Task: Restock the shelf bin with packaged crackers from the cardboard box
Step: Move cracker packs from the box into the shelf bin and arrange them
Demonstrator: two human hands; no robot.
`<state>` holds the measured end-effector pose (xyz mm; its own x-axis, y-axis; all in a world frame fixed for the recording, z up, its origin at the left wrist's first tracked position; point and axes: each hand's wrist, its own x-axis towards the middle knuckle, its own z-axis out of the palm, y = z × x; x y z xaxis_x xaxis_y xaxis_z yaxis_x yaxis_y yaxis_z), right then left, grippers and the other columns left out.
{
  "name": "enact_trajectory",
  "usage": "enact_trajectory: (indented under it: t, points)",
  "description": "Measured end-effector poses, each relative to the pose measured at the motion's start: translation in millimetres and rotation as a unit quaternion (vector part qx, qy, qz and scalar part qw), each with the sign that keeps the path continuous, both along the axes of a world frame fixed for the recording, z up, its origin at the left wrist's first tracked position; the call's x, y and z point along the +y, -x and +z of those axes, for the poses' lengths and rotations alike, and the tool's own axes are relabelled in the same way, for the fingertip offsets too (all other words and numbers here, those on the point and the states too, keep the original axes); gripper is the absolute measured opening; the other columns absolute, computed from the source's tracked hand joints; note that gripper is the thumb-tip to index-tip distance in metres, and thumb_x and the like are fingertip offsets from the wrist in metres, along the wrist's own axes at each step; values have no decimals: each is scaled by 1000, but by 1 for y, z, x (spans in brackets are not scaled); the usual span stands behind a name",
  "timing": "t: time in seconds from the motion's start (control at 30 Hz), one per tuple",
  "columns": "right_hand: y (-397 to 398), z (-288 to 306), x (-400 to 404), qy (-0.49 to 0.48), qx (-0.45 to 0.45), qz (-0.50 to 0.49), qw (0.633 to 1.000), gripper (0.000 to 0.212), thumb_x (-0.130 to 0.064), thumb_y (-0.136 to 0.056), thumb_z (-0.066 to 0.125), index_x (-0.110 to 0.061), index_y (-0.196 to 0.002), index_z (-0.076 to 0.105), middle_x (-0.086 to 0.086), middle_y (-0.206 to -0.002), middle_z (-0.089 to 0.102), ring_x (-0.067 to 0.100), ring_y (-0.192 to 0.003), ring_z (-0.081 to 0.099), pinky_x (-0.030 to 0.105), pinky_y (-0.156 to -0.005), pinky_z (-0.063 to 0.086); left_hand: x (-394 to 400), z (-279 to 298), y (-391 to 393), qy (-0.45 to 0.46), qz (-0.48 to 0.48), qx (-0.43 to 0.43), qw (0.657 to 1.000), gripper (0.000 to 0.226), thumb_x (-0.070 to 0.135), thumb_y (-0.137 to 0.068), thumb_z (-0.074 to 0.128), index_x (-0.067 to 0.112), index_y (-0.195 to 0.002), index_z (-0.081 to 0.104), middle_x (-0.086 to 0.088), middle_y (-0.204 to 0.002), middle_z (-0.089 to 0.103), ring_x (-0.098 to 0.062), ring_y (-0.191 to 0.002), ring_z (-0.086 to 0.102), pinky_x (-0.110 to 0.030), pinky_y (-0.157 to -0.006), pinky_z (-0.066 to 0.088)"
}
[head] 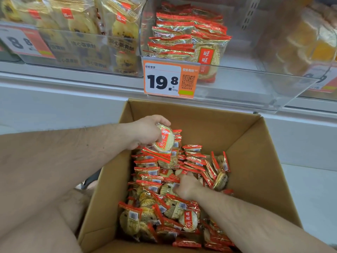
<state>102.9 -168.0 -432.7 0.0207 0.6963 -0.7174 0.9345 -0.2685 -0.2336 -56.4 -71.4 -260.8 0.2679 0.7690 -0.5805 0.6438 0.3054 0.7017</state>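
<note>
An open cardboard box (255, 161) stands below the shelf, holding several red-and-gold cracker packets (151, 181). My left hand (147, 131) grips a stack of cracker packets (165, 141) lifted above the box's far left part. My right hand (186, 186) reaches down into the middle of the pile, fingers curled among the packets; what it holds is hidden. Above, the clear shelf bin (237, 84) holds a stack of the same packets (186, 39) on its left side, and its right side is bare.
An orange price tag reading 19.8 (170, 78) hangs on the bin's front. A neighbouring bin of yellow biscuit packs (82, 33) sits to the left, and another bin (310, 42) to the right. My bare knee (36, 189) is left of the box.
</note>
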Motion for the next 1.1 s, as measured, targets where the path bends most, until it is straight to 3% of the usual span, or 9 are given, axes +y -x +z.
enact_trajectory:
  t: [0.13,0.23,0.3,0.43,0.57,0.73,0.83,1.0,1.1]
  points:
    - [-1,-6,-2,-32,-3,0,999,37,-20,-89,61,-10,-125,56,16,-140,43,25,-108,60,23,-84,47,4,4,1,-27,18,-27,999,33,10,-95,54,36,-115,60,-1,-109,63,-20,-91,66,-38,-72,52]
    - [-9,19,2,-47,39,31,998,11,-20,-87,66,-21,-93,57,3,-99,61,25,-95,62,24,-65,46,3,8,1,-39,24,-51,998,21,31,-100,48,34,-117,61,4,-114,63,-16,-102,59,-31,-76,44]
    - [-19,51,6,-85,60,49,993,28,-22,-87,66,-28,-74,43,-5,-78,52,23,-82,56,24,-53,37,3,11,0,-38,36,-74,996,25,38,-100,46,32,-119,61,5,-117,62,-16,-103,57,-31,-75,42]
    - [-46,128,-1,-235,70,57,968,35,-20,-85,66,-26,-68,36,-8,-68,47,17,-66,46,29,-60,33,2,18,-1,-39,57,-95,993,26,40,-99,45,30,-114,64,2,-113,64,-17,-92,59,-29,-68,40]
    - [-65,187,-30,-459,107,70,879,32,-8,-78,65,-26,-71,40,-10,-86,63,7,-94,61,24,-77,48,-1,22,-2,-34,49,-100,993,35,47,-102,35,35,-104,67,2,-115,65,-25,-104,60,-37,-81,44]
    - [-59,211,-43,-596,163,95,781,26,-4,-80,62,-23,-78,44,-3,-130,56,4,-131,46,11,-100,38,-17,31,-13,-7,44,-154,987,45,51,-103,29,30,-97,68,1,-92,73,-20,-85,64,-37,-80,47]
    - [-53,209,-40,-613,181,94,763,18,-12,-83,56,-24,-79,43,3,-133,56,7,-130,48,20,-97,44,-23,32,-23,16,59,-213,975,58,62,-98,28,21,-115,65,-12,-104,71,-20,-78,65,-35,-73,47]
    - [-54,213,-39,-623,160,118,757,14,-14,-80,57,-23,-80,46,4,-122,58,14,-120,55,34,-91,49,-29,40,-31,58,36,-321,945,69,79,-88,24,35,-130,57,1,-125,67,-22,-116,63,-54,-101,43]
    - [-53,220,-38,-627,156,135,751,7,-9,-76,58,-14,-76,53,8,-117,58,16,-111,58,32,-87,50,-38,51,-33,33,30,-332,942,57,59,-75,66,24,-121,59,-3,-110,73,-27,-107,66,-59,-102,43]
